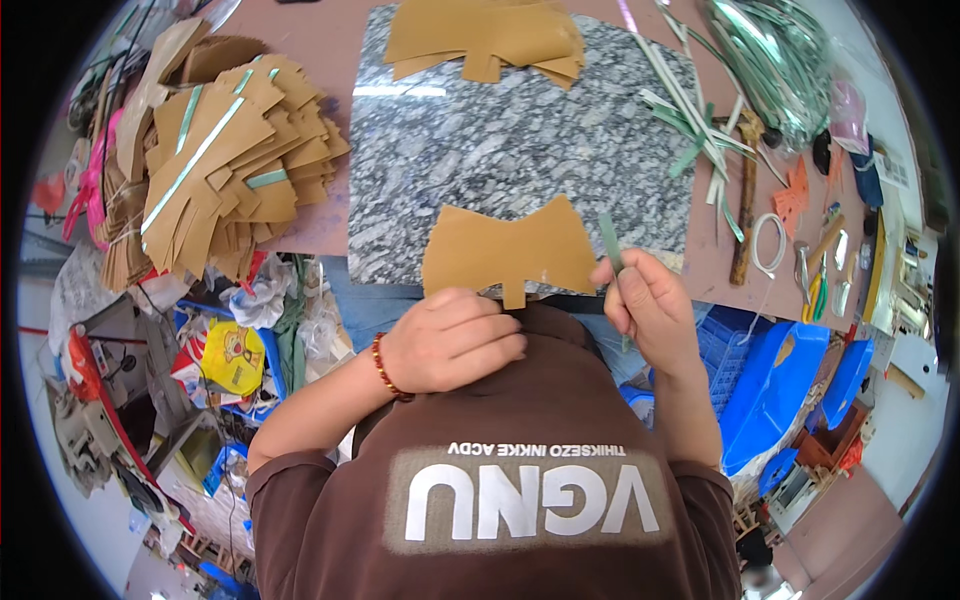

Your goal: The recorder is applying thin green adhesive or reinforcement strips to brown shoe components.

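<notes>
A tan, leather-like cut piece [510, 245] with zigzag side edges and a small bottom tab lies at the near edge of a speckled grey stone slab [520, 140]. My left hand [455, 340] is at the piece's lower left edge, its fingers curled together; its thumb and whatever is under the palm are hidden. Between the thumb and fingers of my right hand [650, 305] is a narrow green strip [610, 240], held upright beside the piece's right end. More tan pieces [485, 40] lie stacked at the slab's far edge.
Left of the slab is a big heap of tan pieces [235, 170] with green strips among them. On the right lie loose green and white strips [700, 130], a hammer [745, 200], a white cord ring [768, 245] and hand tools [820, 285]. Blue crates [770, 385] stand below the table.
</notes>
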`<state>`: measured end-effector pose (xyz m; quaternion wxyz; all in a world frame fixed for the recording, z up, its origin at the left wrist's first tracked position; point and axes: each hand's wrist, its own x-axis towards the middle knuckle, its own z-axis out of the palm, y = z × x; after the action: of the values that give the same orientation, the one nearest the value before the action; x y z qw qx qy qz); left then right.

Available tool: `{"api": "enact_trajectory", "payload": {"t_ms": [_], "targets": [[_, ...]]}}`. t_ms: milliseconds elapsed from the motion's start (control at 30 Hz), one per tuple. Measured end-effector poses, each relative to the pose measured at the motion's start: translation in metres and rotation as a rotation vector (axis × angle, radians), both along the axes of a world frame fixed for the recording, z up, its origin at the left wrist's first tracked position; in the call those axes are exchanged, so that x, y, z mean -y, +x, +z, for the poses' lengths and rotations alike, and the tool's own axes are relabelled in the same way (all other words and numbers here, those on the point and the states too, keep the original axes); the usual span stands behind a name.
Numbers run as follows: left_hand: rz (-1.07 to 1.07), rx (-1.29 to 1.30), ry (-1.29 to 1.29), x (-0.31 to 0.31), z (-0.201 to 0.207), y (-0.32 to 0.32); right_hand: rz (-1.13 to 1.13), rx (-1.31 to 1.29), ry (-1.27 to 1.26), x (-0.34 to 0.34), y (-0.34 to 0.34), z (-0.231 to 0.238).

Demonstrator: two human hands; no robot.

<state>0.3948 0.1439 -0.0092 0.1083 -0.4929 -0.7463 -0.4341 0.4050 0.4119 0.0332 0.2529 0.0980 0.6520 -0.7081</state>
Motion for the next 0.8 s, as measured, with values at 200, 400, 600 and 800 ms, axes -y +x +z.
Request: {"api": "enact_trajectory", "payload": {"t_ms": [200, 400, 600, 800], "targets": [[0.284, 0.098, -0.087, 0.048, -0.009, 0.027, 0.305, -0.549, 0.413, 0.027, -0.023, -0.004], [0.588, 0.192, -0.067, 0.052, -0.013, 0.043, 0.398, -0.347, 0.463, 0.056, -0.047, 0.012], [0.692, 0.130, -0.035, 0.049, -0.018, 0.032, 0.547, -0.234, 0.516, 0.081, -0.059, 0.008], [0.643, 0.191, -0.010, 0.049, -0.023, 0.029, 0.569, -0.341, 0.621, 0.091, -0.060, -0.002]]}}
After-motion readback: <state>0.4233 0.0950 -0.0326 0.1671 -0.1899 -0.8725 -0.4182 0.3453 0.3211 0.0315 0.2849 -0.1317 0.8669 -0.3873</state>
